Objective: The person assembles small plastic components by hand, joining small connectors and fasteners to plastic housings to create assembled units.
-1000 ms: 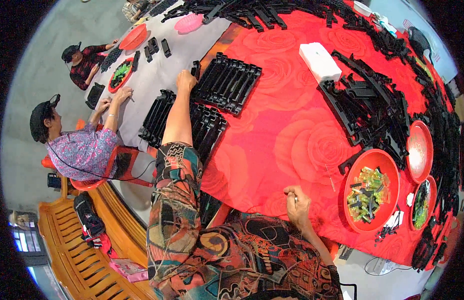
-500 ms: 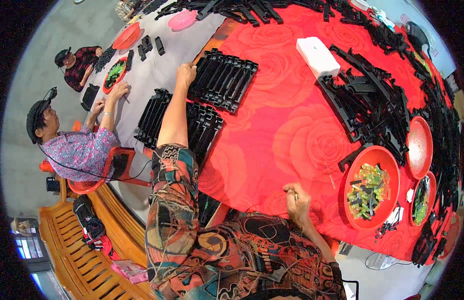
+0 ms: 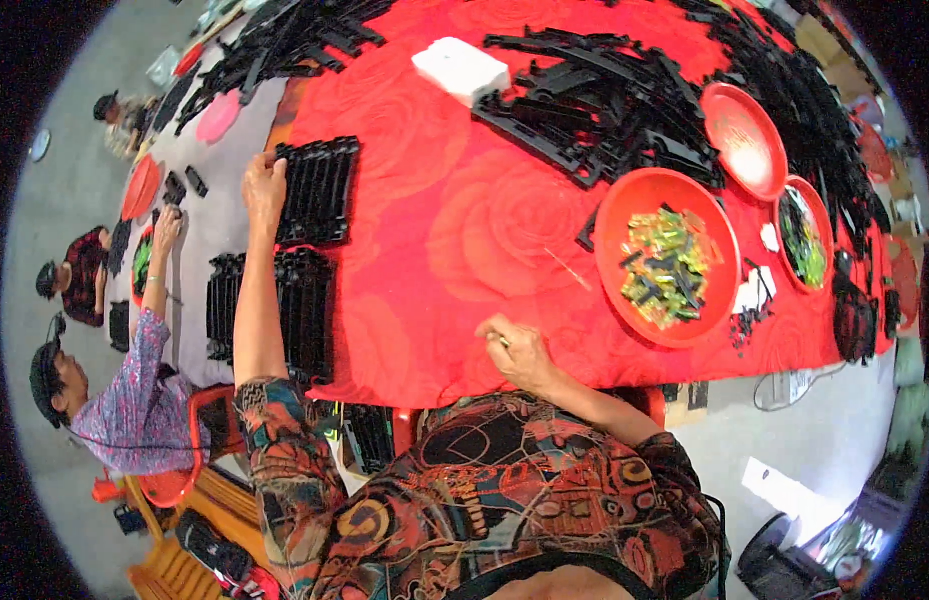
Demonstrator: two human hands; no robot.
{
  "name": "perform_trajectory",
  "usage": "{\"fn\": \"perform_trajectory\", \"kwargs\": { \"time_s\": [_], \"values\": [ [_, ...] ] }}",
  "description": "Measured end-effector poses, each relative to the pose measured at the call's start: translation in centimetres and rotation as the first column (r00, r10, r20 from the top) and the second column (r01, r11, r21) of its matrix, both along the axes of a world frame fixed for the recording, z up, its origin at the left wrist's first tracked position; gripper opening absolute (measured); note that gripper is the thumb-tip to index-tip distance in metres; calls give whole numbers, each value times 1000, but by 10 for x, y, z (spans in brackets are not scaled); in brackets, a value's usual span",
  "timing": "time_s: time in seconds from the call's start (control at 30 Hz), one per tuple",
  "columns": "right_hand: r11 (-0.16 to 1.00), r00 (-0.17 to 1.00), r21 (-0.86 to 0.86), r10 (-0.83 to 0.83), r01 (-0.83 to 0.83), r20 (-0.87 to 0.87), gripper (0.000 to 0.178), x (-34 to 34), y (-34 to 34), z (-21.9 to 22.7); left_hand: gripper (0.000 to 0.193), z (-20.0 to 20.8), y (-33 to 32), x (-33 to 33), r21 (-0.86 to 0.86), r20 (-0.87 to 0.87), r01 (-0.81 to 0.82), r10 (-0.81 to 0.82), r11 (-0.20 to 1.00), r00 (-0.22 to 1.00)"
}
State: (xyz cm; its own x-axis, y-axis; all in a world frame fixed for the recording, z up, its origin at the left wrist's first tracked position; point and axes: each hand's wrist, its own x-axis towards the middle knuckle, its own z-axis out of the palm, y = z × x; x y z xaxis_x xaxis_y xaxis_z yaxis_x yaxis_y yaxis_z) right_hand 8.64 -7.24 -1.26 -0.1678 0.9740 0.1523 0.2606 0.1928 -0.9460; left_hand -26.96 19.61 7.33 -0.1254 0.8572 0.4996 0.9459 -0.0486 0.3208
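My left hand (image 3: 265, 185), fingers curled, is at the left edge of a row of long black plastic parts (image 3: 320, 190) laid side by side. It appears to grip the end of one, though the fingertips are partly hidden. Under my left forearm lies a nearer batch of similar black parts (image 3: 303, 315). Over the red rose-patterned cloth (image 3: 435, 330), close to my body, my right hand (image 3: 517, 352) is closed in a pinch. What it holds, if anything, is too small to name. To its right stands a red bowl (image 3: 610, 275) of small green, yellow and black pieces.
A heap of black plastic parts (image 3: 605, 110) fills the far middle, beside a white block-shaped pack (image 3: 460, 68). Another red bowl (image 3: 745, 140) and a smaller bowl of green pieces (image 3: 807, 240) stand at right. At left, a co-worker (image 3: 135, 400) sits by the grey-covered table.
The view has turned, so the table appears shifted left and the right side shows more. My left hand stays at the far row's left edge; my right hand remains closed over the cloth.
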Motion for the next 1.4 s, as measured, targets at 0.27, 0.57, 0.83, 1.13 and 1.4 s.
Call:
{"fn": "perform_trajectory", "kwargs": {
  "time_s": [0.27,0.57,0.83,1.13,1.4],
  "values": [
    [994,999,107,30,-27,-24,12,7,-7,1,9,-54,-56,192,55,21,703,-705,709,709],
    [998,995,62,38,-32,-95,11,19,-12,-2,31,-71,-32,301,-91,-317,758,-740,646,593],
    [997,989,48,63,-57,-135,10,19,-11,-6,46,-76,-26,330,-177,-526,687,-658,705,539],
    [994,981,87,77,-62,-180,11,18,-8,-7,12,-85,-25,315,-62,-640,724,-584,687,500],
    [993,993,100,72,-63,-93,11,17,-13,-5,21,-81,-24,319,-224,-492,681,-684,697,539]
  ]
}}
